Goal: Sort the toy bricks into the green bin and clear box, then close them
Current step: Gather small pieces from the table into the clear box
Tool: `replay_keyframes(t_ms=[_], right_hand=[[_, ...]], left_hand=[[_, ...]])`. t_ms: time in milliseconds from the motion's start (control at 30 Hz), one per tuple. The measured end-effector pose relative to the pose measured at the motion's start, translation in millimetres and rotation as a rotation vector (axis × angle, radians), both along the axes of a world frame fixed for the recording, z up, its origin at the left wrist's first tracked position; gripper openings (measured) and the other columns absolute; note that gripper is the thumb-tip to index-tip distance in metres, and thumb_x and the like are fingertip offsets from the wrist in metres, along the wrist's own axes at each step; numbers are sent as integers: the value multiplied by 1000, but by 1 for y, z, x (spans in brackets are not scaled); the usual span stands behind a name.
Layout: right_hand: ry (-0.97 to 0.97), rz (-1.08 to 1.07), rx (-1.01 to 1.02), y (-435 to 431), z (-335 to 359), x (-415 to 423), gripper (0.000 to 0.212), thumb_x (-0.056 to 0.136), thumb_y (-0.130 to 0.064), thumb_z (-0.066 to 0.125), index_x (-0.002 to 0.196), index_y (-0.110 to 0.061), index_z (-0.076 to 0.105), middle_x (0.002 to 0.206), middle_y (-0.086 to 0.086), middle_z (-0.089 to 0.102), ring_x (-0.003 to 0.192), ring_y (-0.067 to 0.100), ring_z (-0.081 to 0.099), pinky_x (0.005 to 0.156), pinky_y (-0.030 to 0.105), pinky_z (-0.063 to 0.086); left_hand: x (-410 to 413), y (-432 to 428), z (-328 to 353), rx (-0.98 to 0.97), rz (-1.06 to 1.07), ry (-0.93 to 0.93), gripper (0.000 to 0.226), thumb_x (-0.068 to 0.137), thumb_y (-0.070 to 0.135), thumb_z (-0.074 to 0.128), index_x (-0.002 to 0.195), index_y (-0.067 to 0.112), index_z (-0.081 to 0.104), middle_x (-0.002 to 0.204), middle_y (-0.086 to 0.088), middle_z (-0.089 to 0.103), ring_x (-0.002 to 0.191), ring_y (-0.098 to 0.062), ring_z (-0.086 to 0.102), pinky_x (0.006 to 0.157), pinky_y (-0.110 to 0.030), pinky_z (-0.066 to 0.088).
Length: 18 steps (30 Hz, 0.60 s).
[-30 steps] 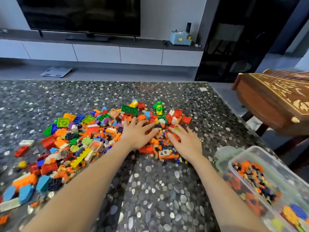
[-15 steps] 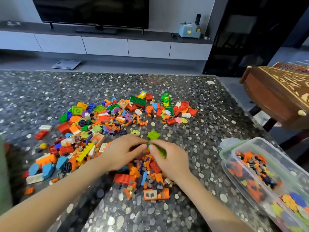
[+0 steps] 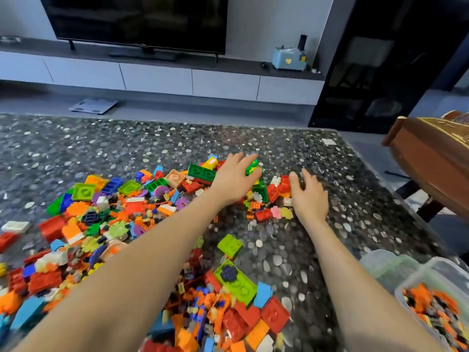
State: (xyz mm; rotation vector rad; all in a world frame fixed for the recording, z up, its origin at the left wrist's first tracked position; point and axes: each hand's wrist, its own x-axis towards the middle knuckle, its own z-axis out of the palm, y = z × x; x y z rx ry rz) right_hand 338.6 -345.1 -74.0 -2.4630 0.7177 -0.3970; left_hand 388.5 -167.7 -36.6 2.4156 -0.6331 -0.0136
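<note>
Many small plastic toy bricks (image 3: 106, 219), red, orange, green and blue, lie heaped on the dark pebble-speckled stone table (image 3: 279, 262), thickest at the left, says the first. Is any in a hand?

None that I see, answers the second. The left hand (image 3: 234, 180) lies palm down at the far edge of the heap, fingers straight and spread over green bricks (image 3: 200, 171), grasping nothing. Just right of it the right hand (image 3: 309, 199) is blurred. Its fingers look loosely bent beside some red bricks (image 3: 281, 185), with nothing pinched.

And the containers?

The clear plastic box (image 3: 416, 278) stands at the table's near right corner, lid off, with small orange and dark pieces in it. A pale green translucent thing (image 3: 383, 265) sits just beside it; bin or lid, I cannot tell.

So which step?

Gathering, I judge: sorting is well short of done, nothing closed. The next move calls for both hands to cup the far cluster, draw it nearer, then carry handfuls right to the box without scattering strays.
</note>
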Motion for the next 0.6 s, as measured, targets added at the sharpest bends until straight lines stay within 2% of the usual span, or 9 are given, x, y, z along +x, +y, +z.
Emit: replay_keyframes(t_ms=[67,100,200,300,400,600], right_hand=[[15,81,-10,2,-1,13,58,95,-58,29,146,-29,34,153,5,31,142,25,26,117,44,16],[12,149,-22,5,-3,19,56,96,-57,30,144,-30,36,151,3,35,140,23,29,116,45,18],[5,365,-90,14,0,18,45,97,-50,37,134,-29,51,141,-6,49,133,17,40,111,41,27],[-46,472,-11,16,-3,10,35,97,-42,44,124,-28,60,132,-9,56,125,14,47,102,33,35],[-74,520,90,26,-4,-8,29,96,-38,48,118,-30,64,129,-12,58,124,11,46,104,31,34],[-35,616,199,65,-1,-70,33,93,-43,46,114,-29,67,132,-6,57,131,13,41,114,41,20]], left_hand=[[18,-15,-1,67,13,50,49,102,36,31,148,21,25,156,-10,19,145,-27,9,115,-38,7],[28,-21,-5,34,25,95,47,103,33,27,148,20,25,157,-8,18,145,-28,9,116,-40,5],[40,-27,-9,54,-44,209,46,103,35,22,145,19,33,152,-5,32,141,-25,26,114,-37,19],[29,-21,-14,57,-95,116,40,102,35,28,137,22,44,142,-1,46,130,-21,43,103,-30,32],[4,0,-13,41,-111,73,38,102,31,32,136,22,47,140,1,50,127,-18,45,98,-25,32],[-59,51,-1,113,-128,186,37,102,33,33,135,25,47,136,0,52,123,-21,48,96,-27,36]])
